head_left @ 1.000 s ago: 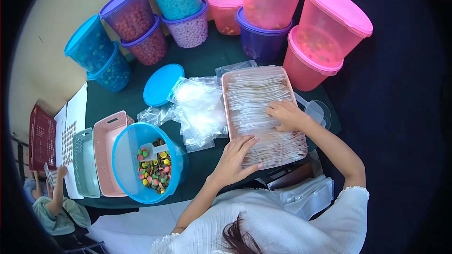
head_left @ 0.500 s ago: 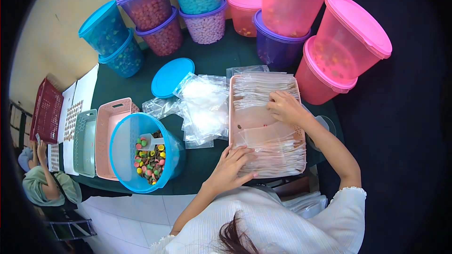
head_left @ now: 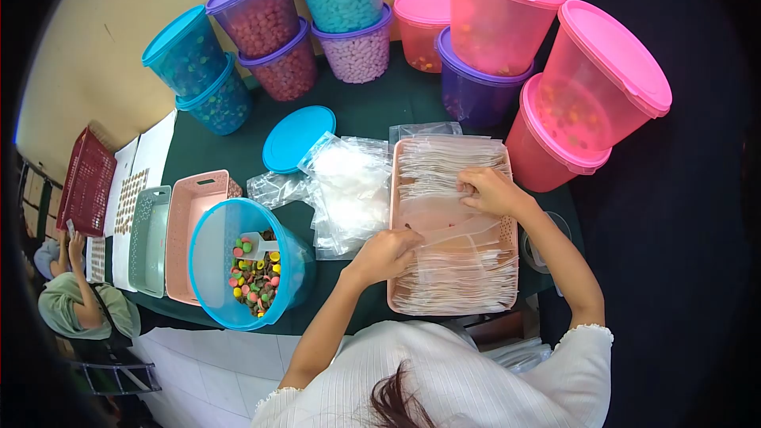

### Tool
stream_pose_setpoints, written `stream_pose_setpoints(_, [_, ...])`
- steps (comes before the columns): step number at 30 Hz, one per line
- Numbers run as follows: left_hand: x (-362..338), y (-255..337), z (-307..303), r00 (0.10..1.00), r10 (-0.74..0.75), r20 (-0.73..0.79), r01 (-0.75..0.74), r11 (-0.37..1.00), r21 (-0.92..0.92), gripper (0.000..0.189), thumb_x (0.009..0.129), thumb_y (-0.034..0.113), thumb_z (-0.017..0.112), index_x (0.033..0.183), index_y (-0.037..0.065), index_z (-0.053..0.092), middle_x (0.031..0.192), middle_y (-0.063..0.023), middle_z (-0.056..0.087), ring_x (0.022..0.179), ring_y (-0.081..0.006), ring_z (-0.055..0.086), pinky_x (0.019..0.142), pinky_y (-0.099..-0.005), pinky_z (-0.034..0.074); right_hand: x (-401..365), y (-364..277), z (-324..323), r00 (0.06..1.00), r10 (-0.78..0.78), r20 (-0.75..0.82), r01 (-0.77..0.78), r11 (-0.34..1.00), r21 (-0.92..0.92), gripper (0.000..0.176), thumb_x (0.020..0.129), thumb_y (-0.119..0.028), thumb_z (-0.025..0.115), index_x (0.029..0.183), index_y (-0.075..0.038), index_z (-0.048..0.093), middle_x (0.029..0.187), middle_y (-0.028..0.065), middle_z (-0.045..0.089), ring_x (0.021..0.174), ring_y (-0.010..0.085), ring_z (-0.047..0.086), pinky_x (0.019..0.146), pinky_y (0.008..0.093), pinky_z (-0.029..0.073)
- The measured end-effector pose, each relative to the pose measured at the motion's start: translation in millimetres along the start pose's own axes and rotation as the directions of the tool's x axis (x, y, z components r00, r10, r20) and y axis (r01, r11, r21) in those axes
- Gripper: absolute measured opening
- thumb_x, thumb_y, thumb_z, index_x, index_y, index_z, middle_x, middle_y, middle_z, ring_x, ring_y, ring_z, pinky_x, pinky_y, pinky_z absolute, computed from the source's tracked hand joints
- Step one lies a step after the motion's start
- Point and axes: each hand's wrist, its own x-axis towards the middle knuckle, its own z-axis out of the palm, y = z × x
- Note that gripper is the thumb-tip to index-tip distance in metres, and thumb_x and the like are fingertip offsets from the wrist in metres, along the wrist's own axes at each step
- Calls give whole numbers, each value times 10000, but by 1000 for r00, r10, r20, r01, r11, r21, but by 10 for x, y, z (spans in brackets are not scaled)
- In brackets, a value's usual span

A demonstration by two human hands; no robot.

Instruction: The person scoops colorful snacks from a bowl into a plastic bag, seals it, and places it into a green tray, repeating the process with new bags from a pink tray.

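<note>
Plastic bags (head_left: pixel 452 269) lay stacked in rows inside the pink tray (head_left: pixel 391 190). My left hand (head_left: pixel 384 254), at the tray's left rim, had its fingers curled and pinching one bag's edge. My right hand (head_left: pixel 487 190), toward the tray's far end, pressed bent, closed fingers on the stack; I couldn't tell if they pinched. I judged I was separating one bag; lifting it next would call for holding the rest down. No writing was readable.

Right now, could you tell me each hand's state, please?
Left hand: curled shut on a clear bag.
Right hand: fingers in the bag stack, grip cannot be told.
</note>
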Motion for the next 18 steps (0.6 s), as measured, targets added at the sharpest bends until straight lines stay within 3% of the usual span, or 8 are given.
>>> stream_pose_setpoints(2, [-7, 70, -22, 976, -127, -175, 99, 982, -163, 236, 753, 79, 567, 962, -29, 583, 864, -167, 614, 748, -254, 602, 697, -327, 467, -18, -3, 7, 1000, -5, -9, 5, 1000, 7, 208, 604, -23, 618, 780, -18, 507, 730, 101, 538, 649, 248, 546, 593, 344, 434])
stream_pose_setpoints(3, [-17, 93, -48, 976, -127, -176, 99, 982, -160, 236, 753, 79, 567, 962, -29, 583, 864, -167, 614, 748, -254, 602, 697, -327, 467, -29, -10, 3, 1000, 9, -7, -9, 1000, 14, 210, 601, -28, 620, 779, -16, 511, 719, 101, 537, 644, 248, 542, 591, 341, 432])
stream_pose_setpoints(5, [-75, 127, -144, 847, -203, -492, 60, 955, -291, 192, 783, 71, 568, 944, -28, 600, 822, -125, 638, 684, -153, 603, 631, -267, 474, -42, 11, 8, 1000, 14, -5, -14, 1000, 19, 211, 597, -33, 623, 778, -14, 514, 707, 102, 536, 639, 249, 537, 590, 339, 431])
stream_pose_setpoints(6, [-128, 146, -222, 802, -301, -516, 92, 916, -390, 182, 812, 102, 569, 928, -31, 610, 818, -95, 643, 700, -99, 586, 624, -237, 470, -49, 44, 25, 1000, -9, -25, 9, 1000, 13, 217, 597, -44, 635, 777, -13, 519, 695, 100, 533, 632, 244, 534, 589, 333, 430])
stream_pose_setpoints(7, [-156, 156, -275, 744, -332, -580, 23, 880, -474, 193, 825, 112, 560, 931, -43, 601, 826, -104, 637, 696, -113, 586, 613, -226, 470, -46, 58, 35, 998, -35, -44, 35, 999, 4, 224, 596, -55, 648, 777, -11, 524, 683, 99, 530, 624, 238, 530, 587, 328, 430])
stream_pose_setpoints(8, [-199, 177, -347, 722, -373, -582, -2, 841, -542, 202, 829, 118, 556, 937, -48, 592, 826, -110, 633, 695, -120, 584, 606, -228, 471, -48, 58, 30, 998, -47, -42, 47, 999, -3, 224, 596, -55, 648, 777, -11, 524, 683, 99, 530, 624, 238, 530, 587, 328, 430])
stream_pose_setpoints(10, [-286, 200, -452, 693, -415, -589, -36, 797, -603, 211, 833, 124, 552, 943, -53, 584, 826, -115, 629, 695, -126, 583, 599, -231, 472, -56, -27, -13, 996, 81, 24, -82, 994, 73, 241, 597, -78, 676, 778, -12, 531, 673, 93, 527, 621, 221, 526, 588, 318, 431])
stream_pose_setpoints(18, [-532, 276, -519, 619, -517, -592, -123, 680, -723, 205, 851, 141, 523, 937, -40, 564, 817, -88, 613, 688, -107, 565, 607, -226, 465, -76, -4, 38, 999, 34, -20, -33, 996, 80, 255, 598, -99, 693, 779, -9, 537, 664, 88, 524, 614, 203, 519, 574, 309, 430])
